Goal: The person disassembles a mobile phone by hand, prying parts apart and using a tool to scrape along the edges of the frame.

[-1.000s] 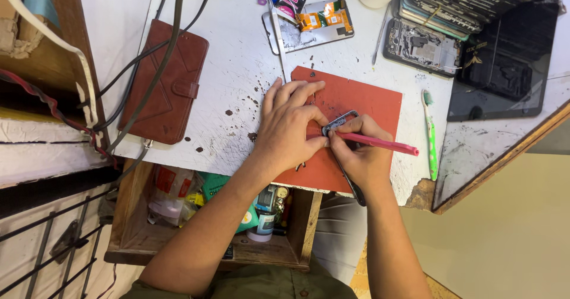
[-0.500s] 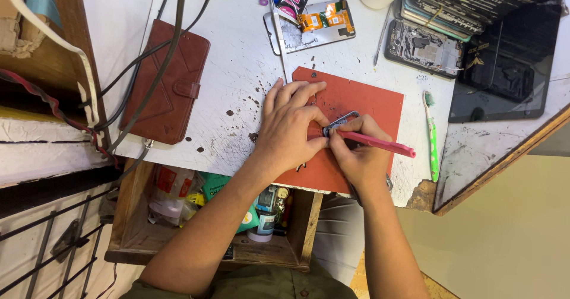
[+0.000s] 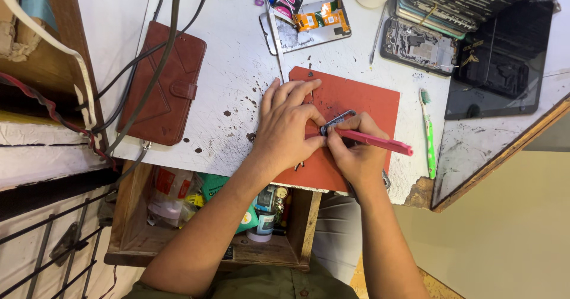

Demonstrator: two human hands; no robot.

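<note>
Fingers (image 3: 309,116) of the left hand (image 3: 285,127) are spread flat and pressing a small metal part (image 3: 338,121) onto the red mat (image 3: 362,100); thumb and forefinger pin its near end; the part lies near the mat's middle, mostly hidden between the two hands. Right hand (image 3: 356,153) is pinched shut on a pink tool (image 3: 380,143) in a pen grip, tip touching the part, shaft pointing off to the right.

Judging by looks, the part is thin, light and stiff, probably easy to bend or flick away; safest hold looks like the edges, pinned down flat rather than lifted; the mat should give some grip; exact shape I cannot tell, too small and covered.

Around the mat: green toothbrush (image 3: 427,133) just beside its right edge; stripped phone frame (image 3: 418,45) and a dark tablet (image 3: 499,67) beyond that; opened phone back with orange ribbon cables (image 3: 314,23) above the mat, thin tweezers (image 3: 276,38) lying across it; brown wallet case (image 3: 163,85) well to the left with dark cables (image 3: 148,79) draped over it. Bench (image 3: 237,73) is white and spotted with dark stains; open wooden drawer (image 3: 202,251) under its edge holds bottles and packets.

Nothing sits between the hands and the part; the toothbrush is the nearest thing to the tool's tail end.
</note>
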